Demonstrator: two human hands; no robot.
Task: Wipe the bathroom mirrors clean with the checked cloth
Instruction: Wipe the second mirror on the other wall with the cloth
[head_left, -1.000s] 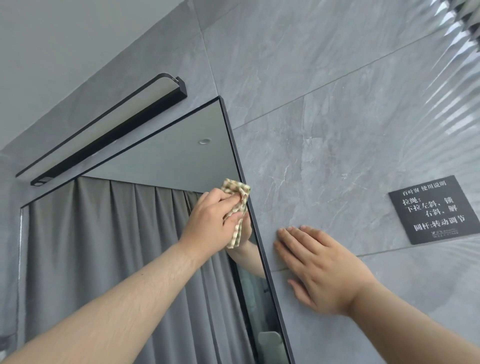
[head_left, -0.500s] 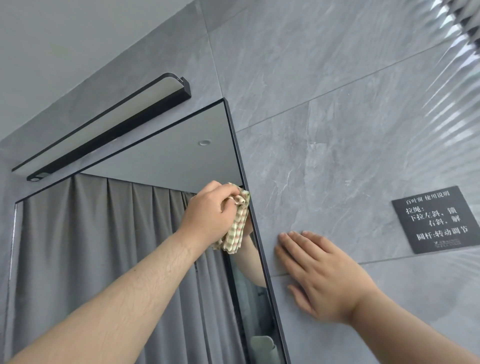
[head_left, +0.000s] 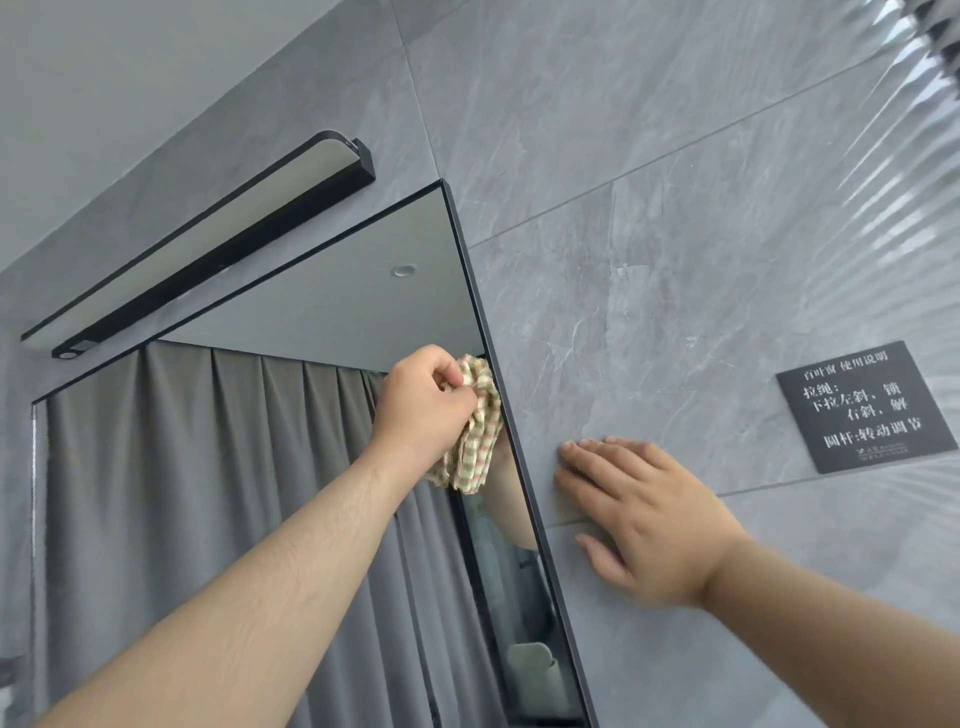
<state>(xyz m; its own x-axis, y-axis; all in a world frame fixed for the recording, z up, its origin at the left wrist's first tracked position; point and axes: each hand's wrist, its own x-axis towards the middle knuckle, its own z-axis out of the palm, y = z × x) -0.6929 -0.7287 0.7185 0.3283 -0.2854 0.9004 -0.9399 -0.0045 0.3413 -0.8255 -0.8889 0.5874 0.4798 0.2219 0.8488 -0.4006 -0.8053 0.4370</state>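
Gripping checked cloth (head_left: 475, 423) against mirror (head_left: 322, 312)

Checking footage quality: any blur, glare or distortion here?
Head view: wide-angle lens bows the black-framed mirror edge; striped window glare streaks the grey marbled wall tile at upper right; the right hand is slightly motion-blurred.

A long black-framed light bar (head_left: 208, 244) is fixed high on the grey marbled wall tiles (head_left: 649, 234). Over to the right, a dark plaque (head_left: 865, 408) with white Chinese lettering is stuck on the tile, near streaks of glare.
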